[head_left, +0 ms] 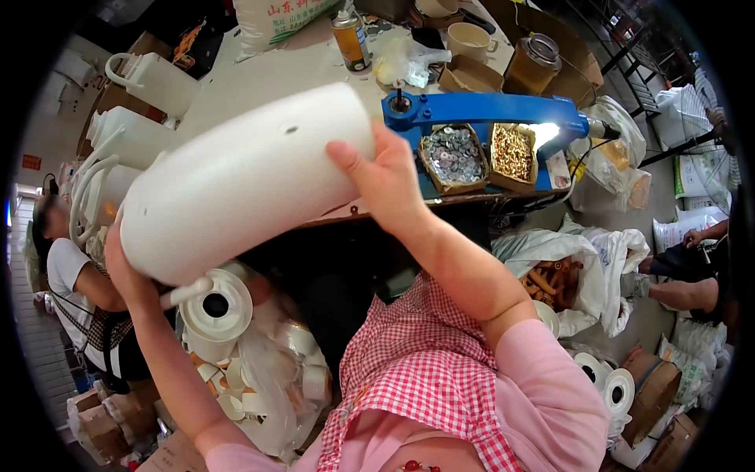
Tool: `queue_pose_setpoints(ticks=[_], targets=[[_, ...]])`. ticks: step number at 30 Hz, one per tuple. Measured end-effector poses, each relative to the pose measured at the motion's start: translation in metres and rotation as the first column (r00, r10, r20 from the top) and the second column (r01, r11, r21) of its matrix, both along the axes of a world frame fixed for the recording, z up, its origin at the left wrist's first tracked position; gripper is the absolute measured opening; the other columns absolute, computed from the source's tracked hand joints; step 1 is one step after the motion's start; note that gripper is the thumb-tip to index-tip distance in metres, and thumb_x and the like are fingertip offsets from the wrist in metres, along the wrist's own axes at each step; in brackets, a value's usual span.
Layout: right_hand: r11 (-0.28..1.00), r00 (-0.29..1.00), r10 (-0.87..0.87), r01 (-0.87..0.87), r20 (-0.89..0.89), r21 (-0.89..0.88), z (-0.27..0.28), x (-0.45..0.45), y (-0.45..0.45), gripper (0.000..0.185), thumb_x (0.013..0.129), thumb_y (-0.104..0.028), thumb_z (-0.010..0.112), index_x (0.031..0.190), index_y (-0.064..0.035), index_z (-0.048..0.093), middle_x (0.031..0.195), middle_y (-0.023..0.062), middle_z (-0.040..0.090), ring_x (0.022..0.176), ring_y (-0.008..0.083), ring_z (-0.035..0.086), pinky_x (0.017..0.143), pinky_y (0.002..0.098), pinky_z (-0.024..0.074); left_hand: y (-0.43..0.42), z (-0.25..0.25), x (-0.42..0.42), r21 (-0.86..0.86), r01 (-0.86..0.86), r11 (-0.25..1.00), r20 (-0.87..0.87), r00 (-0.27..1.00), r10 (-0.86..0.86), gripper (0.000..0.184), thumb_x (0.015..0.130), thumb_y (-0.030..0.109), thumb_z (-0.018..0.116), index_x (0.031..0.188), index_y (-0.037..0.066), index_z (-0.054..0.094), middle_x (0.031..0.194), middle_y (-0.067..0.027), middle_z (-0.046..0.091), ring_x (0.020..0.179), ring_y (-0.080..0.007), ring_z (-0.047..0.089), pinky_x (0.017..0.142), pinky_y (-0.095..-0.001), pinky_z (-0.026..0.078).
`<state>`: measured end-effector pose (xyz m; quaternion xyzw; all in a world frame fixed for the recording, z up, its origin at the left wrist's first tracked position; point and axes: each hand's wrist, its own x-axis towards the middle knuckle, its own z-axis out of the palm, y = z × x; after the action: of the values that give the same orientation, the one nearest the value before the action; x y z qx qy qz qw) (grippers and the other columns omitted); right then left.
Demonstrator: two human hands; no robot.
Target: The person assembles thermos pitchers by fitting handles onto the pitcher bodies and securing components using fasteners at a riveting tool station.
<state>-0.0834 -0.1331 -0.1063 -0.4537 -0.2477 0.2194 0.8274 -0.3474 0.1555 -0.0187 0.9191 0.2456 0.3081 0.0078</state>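
As left hand (pixel 124 266) and right hand (pixel 387 181) hold white cylinder (pixel 244 181), fingers (pixel 391 148) gripping its ends; blue machine (pixel 491 107) beyond

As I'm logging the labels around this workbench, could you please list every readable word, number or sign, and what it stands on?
"山东": large red characters on the white sack at the bench's far side; its remaining print is too unclear to quote.
Too small or blurred: the spray can, the reddish wall sign, the printed sacks at right.
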Motion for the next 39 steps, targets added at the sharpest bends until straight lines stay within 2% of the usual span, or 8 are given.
queue_pose_setpoints(ticks=[1,3,5,9,10,11,20,39], targets=[[0.999,0.998,-0.049,0.049,0.031,-0.014,-0.001,0.013,0.001,0.034,0.096,-0.019,0.070,0.121,0.0035,0.062,0.106,0.0072,0.071,0.093,0.0134,0.065,0.085,0.0298,0.0540,0.011,-0.010,0.019,-0.285,0.016,0.958,0.129,0.991,0.022,0.035,0.098,0.022,0.053,0.123,-0.001,0.063,0.114,-0.0126,0.067,0.103,-0.0233,0.064,0.091,-0.0351,0.048],[0.990,0.990,-0.142,0.142,0.022,-0.018,0.000,0.033,-0.008,0.031,0.096,-0.020,0.071,0.116,0.0035,0.065,0.103,0.0070,0.072,0.090,0.0120,0.065,0.083,0.0290,0.0540,0.043,-0.035,0.054,-0.473,0.107,0.875,0.173,0.984,-0.027,0.034,0.100,0.021,0.050,0.123,0.000,0.065,0.116,-0.0116,0.067,0.109,-0.0206,0.062,0.097,-0.0344,0.047],[0.968,0.967,-0.232,0.240,0.106,-0.071,-0.005,0.054,-0.026,0.031,0.096,-0.022,0.071,0.113,0.0031,0.067,0.101,0.0062,0.073,0.087,0.0114,0.065,0.080,0.0281,0.0546,0.026,-0.055,0.103,-0.436,0.167,0.884,0.269,0.962,-0.050,0.036,0.100,0.023,0.050,0.122,-0.001,0.065,0.115,-0.0121,0.066,0.107,-0.0212,0.061,0.096,-0.0343,0.047],[0.931,0.943,-0.296,0.321,0.152,-0.174,-0.014,0.102,-0.074,0.034,0.096,-0.024,0.071,0.115,0.0038,0.066,0.100,0.0072,0.072,0.085,0.0119,0.066,0.078,0.0279,0.0547,-0.019,-0.089,0.179,-0.689,0.260,0.676,0.368,0.930,0.017,0.041,0.101,0.034,0.049,0.121,0.002,0.066,0.111,-0.0071,0.068,0.097,-0.0170,0.063,0.086,-0.0312,0.049],[0.937,0.949,-0.288,0.307,0.131,-0.165,-0.015,0.113,-0.087,0.036,0.096,-0.024,0.071,0.116,0.0043,0.065,0.101,0.0079,0.072,0.086,0.0123,0.067,0.077,0.0278,0.0546,-0.037,-0.095,0.197,-0.761,0.278,0.586,0.419,0.900,0.118,0.036,0.101,0.028,0.049,0.115,0.001,0.068,0.106,-0.0083,0.068,0.097,-0.0168,0.062,0.086,-0.0311,0.049],[0.928,0.942,-0.310,0.330,0.132,-0.172,-0.014,0.124,-0.099,0.036,0.095,-0.024,0.072,0.117,0.0045,0.065,0.102,0.0082,0.072,0.087,0.0124,0.066,0.078,0.0276,0.0543,-0.057,-0.098,0.208,-0.723,0.351,0.596,0.452,0.892,0.024,0.035,0.103,0.029,0.048,0.111,0.001,0.068,0.101,-0.0074,0.067,0.093,-0.0159,0.061,0.085,-0.0307,0.048],[0.852,0.889,-0.416,0.454,0.190,-0.259,-0.033,0.188,-0.182,0.043,0.089,-0.020,0.079,0.120,0.0050,0.063,0.109,0.0093,0.071,0.095,0.0149,0.067,0.087,0.0289,0.0523,-0.147,-0.126,0.275,-0.790,0.487,0.373,0.505,0.862,-0.056,0.031,0.108,0.027,0.042,0.105,0.000,0.059,0.092,-0.0067,0.063,0.084,-0.0131,0.057,0.077,-0.0297,0.048],[0.832,0.900,-0.404,0.436,0.165,-0.344,-0.023,0.189,-0.179,0.045,0.088,-0.025,0.080,0.118,0.0051,0.063,0.107,0.0102,0.071,0.091,0.0139,0.067,0.083,0.0278,0.0536,-0.143,-0.133,0.290,-0.829,0.452,0.328,0.458,0.887,-0.064,0.035,0.108,0.028,0.040,0.101,-0.001,0.059,0.093,-0.0085,0.065,0.085,-0.0140,0.060,0.079,-0.0305,0.049]])
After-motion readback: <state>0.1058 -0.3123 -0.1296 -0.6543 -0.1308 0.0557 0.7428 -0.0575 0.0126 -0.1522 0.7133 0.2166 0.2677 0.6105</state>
